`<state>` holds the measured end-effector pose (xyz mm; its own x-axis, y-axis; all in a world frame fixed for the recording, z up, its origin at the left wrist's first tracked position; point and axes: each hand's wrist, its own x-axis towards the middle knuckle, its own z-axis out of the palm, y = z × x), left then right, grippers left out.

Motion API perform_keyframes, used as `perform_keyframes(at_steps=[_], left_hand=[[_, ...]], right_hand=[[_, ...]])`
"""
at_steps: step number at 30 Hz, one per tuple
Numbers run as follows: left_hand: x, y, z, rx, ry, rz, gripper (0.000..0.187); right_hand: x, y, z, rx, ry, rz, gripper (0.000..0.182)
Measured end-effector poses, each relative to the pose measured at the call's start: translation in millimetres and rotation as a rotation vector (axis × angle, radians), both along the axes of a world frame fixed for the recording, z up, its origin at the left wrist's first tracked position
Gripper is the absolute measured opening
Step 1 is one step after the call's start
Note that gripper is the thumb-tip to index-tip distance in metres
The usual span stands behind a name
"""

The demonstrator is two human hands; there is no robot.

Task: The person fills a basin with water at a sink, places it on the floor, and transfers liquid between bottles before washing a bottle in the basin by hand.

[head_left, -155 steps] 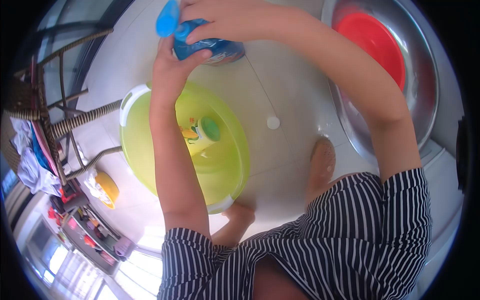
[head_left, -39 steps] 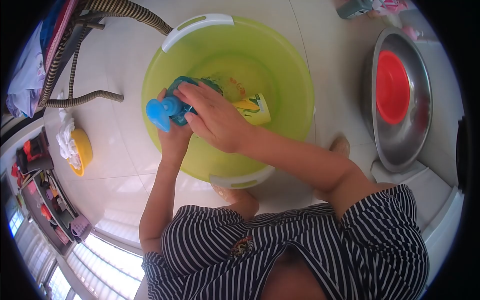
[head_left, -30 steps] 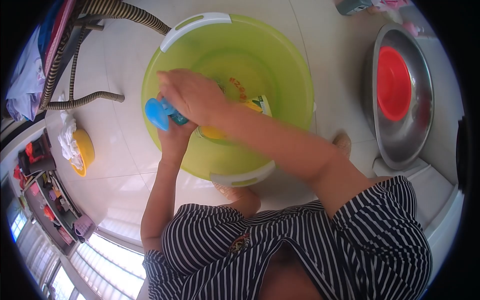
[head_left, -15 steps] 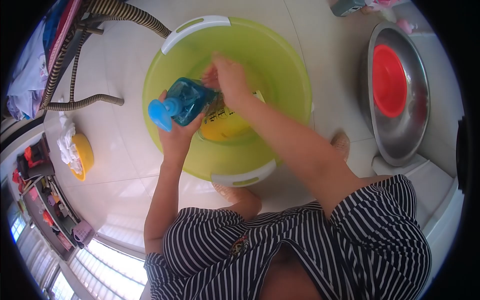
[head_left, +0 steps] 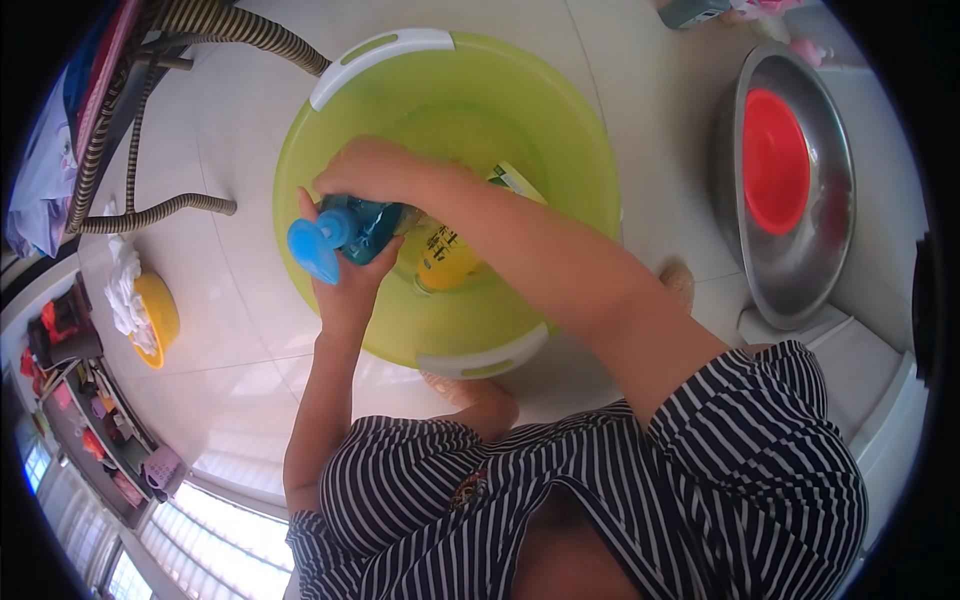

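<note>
Indoors, tub (head_left: pixel 565 130) on floor (head_left: pixel 665 150), perhaps shelves (head_left: pixel 73 425)

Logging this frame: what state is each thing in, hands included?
Left hand: closed around the blue bottle.
Right hand: at the blue bottle, fingers hidden.
Blue bottle: held, pump head fitted.
Green tub: open, on the floor.
Yellow container: inside the green tub, partly hidden.
Metal basin: open, holding the red basin.
Red basin: open.
White cloth: bunched, partly over a yellow basin.
</note>
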<state>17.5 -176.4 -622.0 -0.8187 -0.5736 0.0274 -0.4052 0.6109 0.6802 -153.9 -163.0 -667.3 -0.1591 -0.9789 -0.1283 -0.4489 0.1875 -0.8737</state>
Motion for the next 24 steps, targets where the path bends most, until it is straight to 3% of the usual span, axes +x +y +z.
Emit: perform_keyframes(at_steps=[1, 3, 5, 7, 8, 10, 11, 13, 14, 16, 18, 20, 21, 23, 24], left_hand=[[-1, 2, 3, 0.04, -0.026, 0.03, 0.122], [-1, 5, 3, 0.083, -0.045, 0.059, 0.122], [0, 5, -1, -0.049, -0.018, 0.018, 0.122], [-4, 0, -2, -0.061, -0.013, 0.011, 0.121], [-1, 3, -2, -0.064, -0.022, 0.021, 0.121], [0, 8, 2, 0.009, -0.039, 0.055, 0.12], [-6, 8, 3, 0.067, -0.031, 0.074, 0.119], [-6, 3, -2, -0.015, -0.009, 0.041, 0.119], [-4, 2, -4, -0.084, -0.001, 0.016, 0.119], [-6, 2, -4, -0.043, 0.002, 0.034, 0.119], [-4, 4, -3, 0.002, -0.014, 0.047, 0.12], [-5, 7, -3, 0.02, -0.024, 0.074, 0.122], [-3, 5, -6, 0.025, -0.024, 0.072, 0.122], [-2, 1, -8, 0.074, -0.017, 0.045, 0.123], [-4, 3, -6, 0.091, -0.015, 0.036, 0.124]], right_hand=[[3, 2, -12, 0.003, -0.006, 0.0, 0.033], [1, 17, -29, -0.01, -0.609, -0.399, 0.031], [8, 27, -124, -0.257, 0.042, -0.482, 0.033], [-4, 48, -106, 0.123, 0.007, -0.845, 0.028], [-6, 53, -112, 0.133, 0.005, -0.835, 0.028], [-11, 55, -119, 0.053, -0.057, -1.232, 0.027], [-16, 54, -117, 0.042, -0.056, -1.235, 0.027], [-21, 51, -110, 0.072, -1.29, -1.219, 0.029], [-18, 56, -95, 0.073, -1.286, -1.221, 0.029], [-6, 70, -38, -0.065, -1.433, -0.974, 0.033], [20, 74, -5, -0.345, -1.188, -0.873, 0.031], [41, 75, 19, -0.446, -0.901, -0.66, 0.028], [47, 69, 16, -0.442, -0.899, -0.664, 0.028], [52, 59, 17, -0.61, 0.042, -0.624, 0.025], [47, 57, 17, -0.608, 0.042, -0.625, 0.025]])
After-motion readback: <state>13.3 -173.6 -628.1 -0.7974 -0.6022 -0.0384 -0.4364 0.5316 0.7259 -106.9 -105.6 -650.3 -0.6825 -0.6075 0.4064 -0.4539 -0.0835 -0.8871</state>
